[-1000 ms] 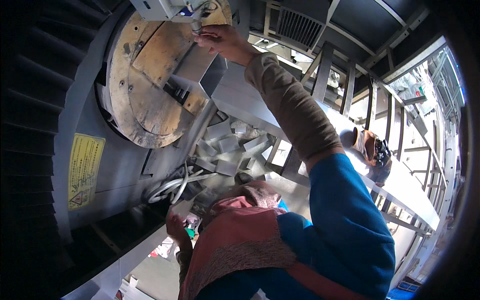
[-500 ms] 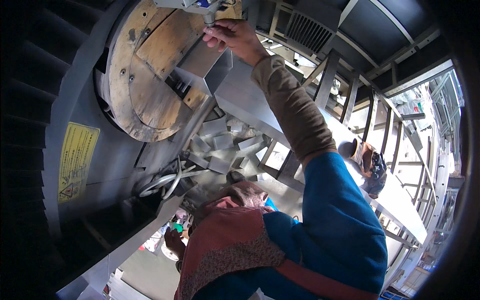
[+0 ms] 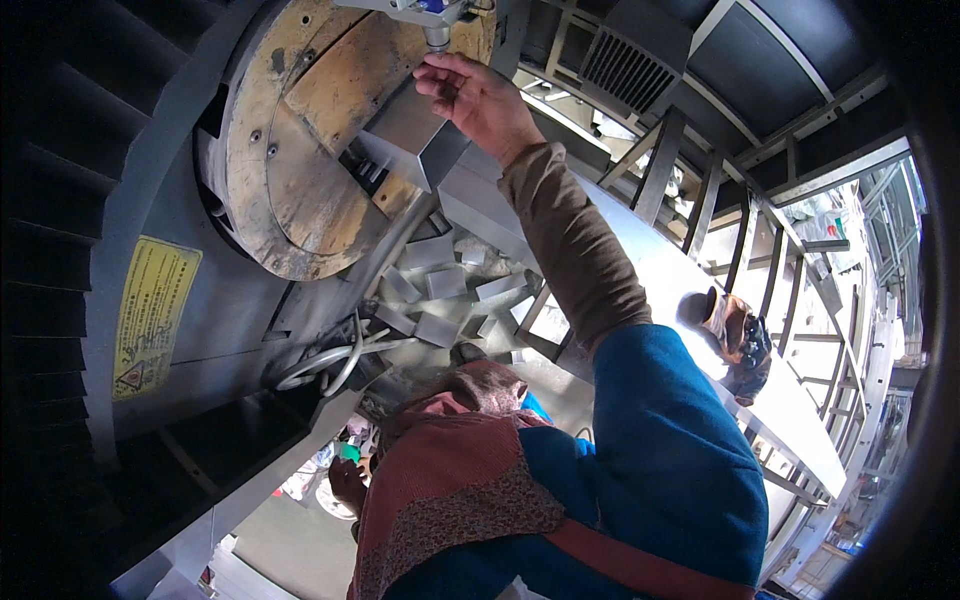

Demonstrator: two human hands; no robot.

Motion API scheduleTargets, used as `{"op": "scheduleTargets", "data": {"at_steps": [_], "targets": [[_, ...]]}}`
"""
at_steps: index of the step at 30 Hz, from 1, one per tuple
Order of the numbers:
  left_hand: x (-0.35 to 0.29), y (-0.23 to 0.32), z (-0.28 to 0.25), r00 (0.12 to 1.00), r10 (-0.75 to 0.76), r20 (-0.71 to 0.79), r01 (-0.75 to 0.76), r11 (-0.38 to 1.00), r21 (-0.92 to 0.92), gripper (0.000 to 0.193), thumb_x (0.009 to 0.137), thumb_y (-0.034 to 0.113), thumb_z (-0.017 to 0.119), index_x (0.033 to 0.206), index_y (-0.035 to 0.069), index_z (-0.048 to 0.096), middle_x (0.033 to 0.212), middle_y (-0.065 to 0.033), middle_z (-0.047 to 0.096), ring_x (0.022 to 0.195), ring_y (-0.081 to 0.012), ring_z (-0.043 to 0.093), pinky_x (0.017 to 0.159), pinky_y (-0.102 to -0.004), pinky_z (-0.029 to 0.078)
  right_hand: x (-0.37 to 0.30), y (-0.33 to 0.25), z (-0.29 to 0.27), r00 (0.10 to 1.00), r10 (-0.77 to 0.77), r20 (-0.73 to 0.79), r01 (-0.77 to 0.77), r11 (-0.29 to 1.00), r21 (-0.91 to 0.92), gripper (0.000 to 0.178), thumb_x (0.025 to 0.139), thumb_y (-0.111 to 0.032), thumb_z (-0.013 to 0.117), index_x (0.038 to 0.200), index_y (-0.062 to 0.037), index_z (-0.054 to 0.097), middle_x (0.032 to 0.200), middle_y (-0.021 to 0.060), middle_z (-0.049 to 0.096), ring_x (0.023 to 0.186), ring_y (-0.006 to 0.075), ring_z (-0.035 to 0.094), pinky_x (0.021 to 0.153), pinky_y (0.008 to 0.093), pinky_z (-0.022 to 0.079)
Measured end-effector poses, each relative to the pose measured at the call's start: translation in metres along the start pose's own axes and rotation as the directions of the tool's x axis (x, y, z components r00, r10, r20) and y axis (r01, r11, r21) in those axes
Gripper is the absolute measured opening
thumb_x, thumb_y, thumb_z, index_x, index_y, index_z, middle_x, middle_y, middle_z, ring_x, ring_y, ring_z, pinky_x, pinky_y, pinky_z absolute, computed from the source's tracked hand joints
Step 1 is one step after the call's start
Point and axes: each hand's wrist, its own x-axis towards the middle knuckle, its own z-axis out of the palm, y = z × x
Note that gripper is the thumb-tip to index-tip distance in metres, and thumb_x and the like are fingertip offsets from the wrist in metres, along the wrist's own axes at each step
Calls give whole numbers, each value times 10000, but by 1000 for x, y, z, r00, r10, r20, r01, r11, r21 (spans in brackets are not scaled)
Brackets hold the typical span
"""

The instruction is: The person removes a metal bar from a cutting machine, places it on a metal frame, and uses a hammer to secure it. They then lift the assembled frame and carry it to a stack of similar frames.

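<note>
My right hand (image 3: 485, 108) is raised at the top, its fingers curled at the lower end of a silver cylindrical fitting (image 3: 437, 38) under a white machine head (image 3: 405, 10). Just below that hand, a short square metal tube (image 3: 400, 140) juts out in front of a round wooden disc (image 3: 300, 215) with bolts in it. Low on the left, my left hand (image 3: 348, 484) hangs beside my body in shadow; its fingers look apart with nothing in them, and part of it is hidden by my clothing.
Several cut metal pieces (image 3: 437, 328) lie below the disc, near a looped pale hose (image 3: 340, 368). A long metal plate (image 3: 800, 440) runs along the right, with a crumpled brown and black item (image 3: 742, 340) on it. Behind stands a metal frame (image 3: 660, 165).
The view has shifted slightly, so the disc and machine head sit a little further right. My right hand stays at the fitting, its fingers slightly lower. My left hand is nearly unmoved.
</note>
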Motion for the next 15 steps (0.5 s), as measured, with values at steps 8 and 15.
{"op": "scheduleTargets", "data": {"at_steps": [8, 15], "targets": [[-1, 7, 3, 975, -220, -31, 219, 975, -38, 378, 948, 66, 648, 1311, -28, 596, 1103, -120, 688, 761, -195, 728, 557, -292, 593, 17, 26, 2, 993, 49, 111, -99, 856, 508, 314, 1086, -336, 540, 1045, -37, 628, 1029, 124, 671, 878, 205, 647, 740, 317, 532], [1, 13, -2, 944, -329, -33, 322, 938, -131, 185, 903, -10, 676, 1085, 22, 663, 1313, -158, 606, 884, -232, 720, 582, -304, 642, 13, 32, 10, 998, -2, 69, -41, 781, 624, 280, 1053, -295, 600, 1088, -21, 644, 1041, 104, 644, 892, 176, 607, 726, 265, 474]]}}
